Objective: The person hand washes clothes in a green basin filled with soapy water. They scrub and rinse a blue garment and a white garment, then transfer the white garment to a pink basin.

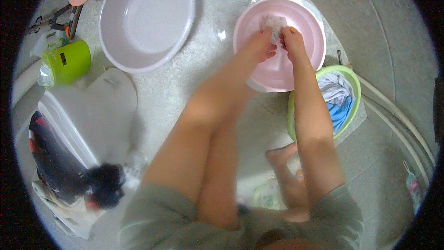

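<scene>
A small, wet-looking whitish cloth point(277, 22) is bunched between my two hands, over the pink basin point(312, 47). My left hand point(264, 46) grips its left side, with the lower fingers slightly spread. On the other side, my right hand point(292, 41) pinches the cloth with curled fingers. How much water the pink basin holds is hard to tell. Below my right forearm, a light-green basin point(358, 92) contains a pale lilac garment point(333, 85) and a blue cloth point(341, 113). The forearm partly hides this basin.
A large lavender basin point(152, 17) stands on the floor to the left. Farther left are a bright-green bin point(74, 60), a white toilet lid point(100, 118) and dark clothing point(59, 159). Pale pipes point(395, 106) run along the right wall. My bare foot point(281, 152) is below the basins.
</scene>
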Available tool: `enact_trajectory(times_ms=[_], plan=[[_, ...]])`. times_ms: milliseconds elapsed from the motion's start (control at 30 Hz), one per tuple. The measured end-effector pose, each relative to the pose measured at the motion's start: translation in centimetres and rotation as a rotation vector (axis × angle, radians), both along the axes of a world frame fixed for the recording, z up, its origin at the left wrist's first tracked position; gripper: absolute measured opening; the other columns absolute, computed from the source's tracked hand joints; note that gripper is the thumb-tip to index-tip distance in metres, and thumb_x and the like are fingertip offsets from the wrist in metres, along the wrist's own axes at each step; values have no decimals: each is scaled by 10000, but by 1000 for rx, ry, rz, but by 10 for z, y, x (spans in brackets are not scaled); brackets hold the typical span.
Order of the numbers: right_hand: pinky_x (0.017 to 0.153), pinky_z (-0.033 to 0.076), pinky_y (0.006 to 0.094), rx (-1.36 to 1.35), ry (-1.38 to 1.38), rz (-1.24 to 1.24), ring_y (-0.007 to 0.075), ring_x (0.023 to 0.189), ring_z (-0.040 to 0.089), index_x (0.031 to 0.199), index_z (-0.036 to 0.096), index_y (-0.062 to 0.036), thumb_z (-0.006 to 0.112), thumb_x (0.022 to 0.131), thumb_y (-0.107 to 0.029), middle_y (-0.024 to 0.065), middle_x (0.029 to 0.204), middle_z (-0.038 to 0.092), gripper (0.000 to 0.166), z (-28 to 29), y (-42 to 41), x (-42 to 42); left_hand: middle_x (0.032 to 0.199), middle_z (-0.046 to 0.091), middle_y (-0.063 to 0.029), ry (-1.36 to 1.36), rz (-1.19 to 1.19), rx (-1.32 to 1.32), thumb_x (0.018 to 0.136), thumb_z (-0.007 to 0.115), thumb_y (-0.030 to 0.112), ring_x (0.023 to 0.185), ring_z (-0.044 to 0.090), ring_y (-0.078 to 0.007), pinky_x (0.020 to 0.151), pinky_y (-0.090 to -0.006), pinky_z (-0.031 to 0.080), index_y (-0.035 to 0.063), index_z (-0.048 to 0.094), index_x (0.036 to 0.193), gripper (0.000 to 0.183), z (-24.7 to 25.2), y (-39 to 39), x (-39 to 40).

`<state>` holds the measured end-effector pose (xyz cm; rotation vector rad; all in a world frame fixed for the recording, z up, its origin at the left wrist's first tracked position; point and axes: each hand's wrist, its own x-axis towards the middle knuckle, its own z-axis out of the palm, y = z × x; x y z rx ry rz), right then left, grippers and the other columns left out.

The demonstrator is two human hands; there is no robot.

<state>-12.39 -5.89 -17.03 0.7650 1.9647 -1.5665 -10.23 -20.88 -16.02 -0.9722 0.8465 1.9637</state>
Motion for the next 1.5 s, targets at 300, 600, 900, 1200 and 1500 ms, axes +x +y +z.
enact_trajectory(times_ms=[300,600,900,1200,1500], plan=[[836,479,481,516,208,443,370,933,622,902,629,-6,505,893,-298,211,962,648,318,96,-50,63,1118,543,-86,100,85,76,940,544,377,931,550,-216,723,-378,481,129,499,1272,417,21,3,15],[736,477,479,622,386,347,388,796,617,879,636,-24,441,928,-342,194,890,659,377,34,-19,65,1198,523,-179,-20,12,-133,948,495,427,1062,530,-315,856,-470,440,-4,457,1291,552,69,7,12],[982,418,455,939,634,459,394,1194,505,1272,534,-1,626,878,-256,261,1271,540,478,75,10,37,1369,437,-244,893,-386,-1318,876,598,275,1221,486,-354,963,-487,435,14,483,1305,515,-13,-17,16],[942,449,460,1011,239,424,412,1085,569,1347,434,32,496,910,-122,262,1211,576,468,107,32,29,1473,286,-210,896,-977,-1299,816,642,257,1297,352,-454,993,-623,348,166,496,1357,568,46,-4,22],[842,490,495,936,176,443,422,954,633,1396,419,-69,464,910,-153,247,1054,652,495,93,28,16,1493,266,-197,1064,-926,-1549,890,516,175,1278,383,-445,996,-613,336,50,529,1307,435,6,-4,7]])
